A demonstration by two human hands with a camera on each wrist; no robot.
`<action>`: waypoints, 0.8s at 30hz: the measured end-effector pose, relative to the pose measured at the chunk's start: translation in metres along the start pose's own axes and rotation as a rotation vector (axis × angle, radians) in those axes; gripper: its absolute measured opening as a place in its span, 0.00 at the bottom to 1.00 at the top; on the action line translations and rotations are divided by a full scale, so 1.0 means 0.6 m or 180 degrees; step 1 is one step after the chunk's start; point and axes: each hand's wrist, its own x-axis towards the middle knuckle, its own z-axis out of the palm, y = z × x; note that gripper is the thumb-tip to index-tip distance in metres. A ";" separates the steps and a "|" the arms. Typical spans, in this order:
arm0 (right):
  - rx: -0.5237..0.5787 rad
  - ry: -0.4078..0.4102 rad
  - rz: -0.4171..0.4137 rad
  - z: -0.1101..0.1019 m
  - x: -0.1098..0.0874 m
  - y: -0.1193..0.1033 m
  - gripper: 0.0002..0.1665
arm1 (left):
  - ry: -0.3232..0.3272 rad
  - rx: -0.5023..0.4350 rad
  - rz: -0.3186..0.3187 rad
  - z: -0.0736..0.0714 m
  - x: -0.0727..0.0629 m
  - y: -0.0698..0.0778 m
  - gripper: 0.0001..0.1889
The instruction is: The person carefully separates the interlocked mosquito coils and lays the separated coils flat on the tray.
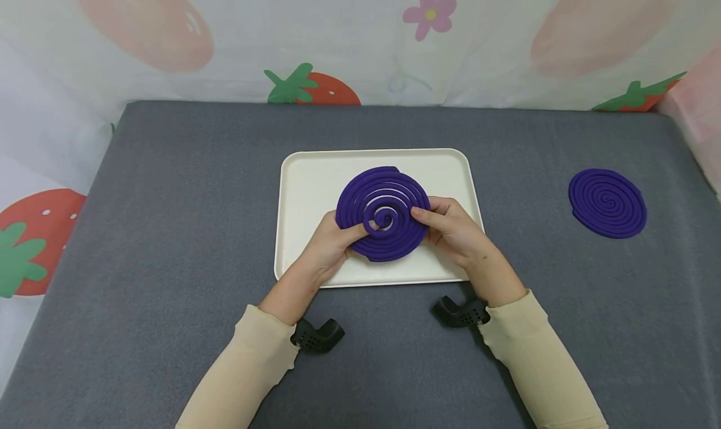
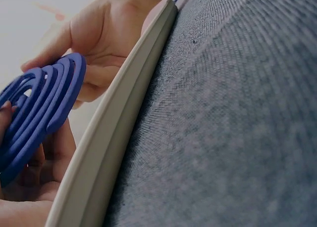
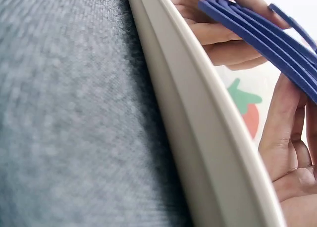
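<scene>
Left hand (image 1: 331, 242) and right hand (image 1: 455, 232) nearly closed, we hold the purple coil (image 1: 404, 222) above the tray (image 1: 306, 197); next, we likely need gentleness.

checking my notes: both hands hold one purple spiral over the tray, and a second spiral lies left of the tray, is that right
One side is wrong: the second spiral lies right of the tray, as the head view shows; the rest stands.

The held purple round spiral coil (image 1: 385, 217) has a matt surface; its material is not identifiable. The cream rectangular plastic-looking tray (image 1: 308, 191) is smooth, with a soft sheen. The grey cloth-covered tabletop (image 1: 169, 228) is matt and coarsely woven.
</scene>
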 end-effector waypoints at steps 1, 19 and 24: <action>0.0012 0.0006 -0.0002 0.000 0.000 0.000 0.05 | -0.0011 -0.0013 0.0006 0.000 0.000 0.000 0.25; 0.0506 -0.0102 0.0011 -0.004 0.000 -0.001 0.14 | -0.0025 0.0163 0.0069 0.000 0.003 -0.003 0.34; 0.0639 -0.0118 0.0047 -0.004 -0.001 -0.003 0.15 | -0.0011 0.0268 0.0110 0.002 0.002 -0.002 0.34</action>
